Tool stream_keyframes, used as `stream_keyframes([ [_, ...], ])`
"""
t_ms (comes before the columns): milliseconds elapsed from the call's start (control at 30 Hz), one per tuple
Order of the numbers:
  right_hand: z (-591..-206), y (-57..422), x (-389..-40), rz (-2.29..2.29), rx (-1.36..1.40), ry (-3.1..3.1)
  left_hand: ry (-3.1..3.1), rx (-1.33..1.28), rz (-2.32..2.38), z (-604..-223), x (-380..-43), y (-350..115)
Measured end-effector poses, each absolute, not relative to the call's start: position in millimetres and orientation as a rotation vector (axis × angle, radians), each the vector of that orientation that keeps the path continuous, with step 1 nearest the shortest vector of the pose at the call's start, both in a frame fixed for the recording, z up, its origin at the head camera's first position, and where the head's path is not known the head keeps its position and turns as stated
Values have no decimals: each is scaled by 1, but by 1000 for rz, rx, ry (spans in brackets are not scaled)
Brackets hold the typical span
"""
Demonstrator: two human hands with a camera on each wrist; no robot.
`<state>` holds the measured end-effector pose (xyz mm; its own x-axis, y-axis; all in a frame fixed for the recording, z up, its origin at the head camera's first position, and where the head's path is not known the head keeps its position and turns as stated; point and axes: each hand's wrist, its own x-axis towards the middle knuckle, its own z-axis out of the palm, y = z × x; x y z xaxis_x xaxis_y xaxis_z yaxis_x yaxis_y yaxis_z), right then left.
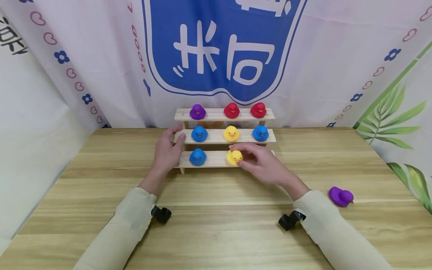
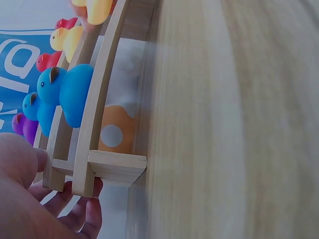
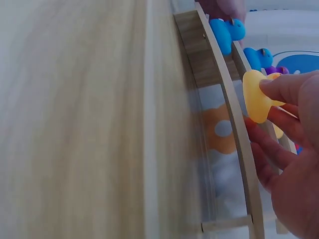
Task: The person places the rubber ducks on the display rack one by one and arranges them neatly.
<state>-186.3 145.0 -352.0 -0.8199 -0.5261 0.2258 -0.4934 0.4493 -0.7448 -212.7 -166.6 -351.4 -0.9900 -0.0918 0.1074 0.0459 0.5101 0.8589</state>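
Note:
At the left end of a three-tier wooden stand point(image 1: 216, 162), my left hand point(image 1: 167, 148) grips the edge of the tiers, thumb over the middle one and fingers curled behind. My right hand point(image 1: 264, 164) pinches a yellow rubber duck point(image 1: 234, 158) between thumb and fingers at the bottom tier, right of its middle. In the right wrist view the thumb presses the yellow duck point(image 3: 255, 97) from one side, other fingers beside the plank. A blue duck point(image 1: 197, 157) sits to its left on the same tier.
The middle tier bears a blue duck point(image 1: 199, 134), a yellow duck point(image 1: 231, 134) and another blue duck point(image 1: 260, 133). On top are a purple duck point(image 1: 197, 111) and two red ducks point(image 1: 231, 110). Another purple duck point(image 1: 341, 197) lies on the table at right. A printed curtain point(image 1: 216, 56) hangs behind.

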Motion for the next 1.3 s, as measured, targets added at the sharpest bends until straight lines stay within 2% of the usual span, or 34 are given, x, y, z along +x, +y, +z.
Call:
stream_keyframes([
  [833, -351, 130, -188, -1139, -806, 2769, -2601, 49, -1502, -353, -213, -167],
  [1300, -343, 157, -183, -1266, -733, 2714, -2600, 49, -1489, -353, -215, -166],
])
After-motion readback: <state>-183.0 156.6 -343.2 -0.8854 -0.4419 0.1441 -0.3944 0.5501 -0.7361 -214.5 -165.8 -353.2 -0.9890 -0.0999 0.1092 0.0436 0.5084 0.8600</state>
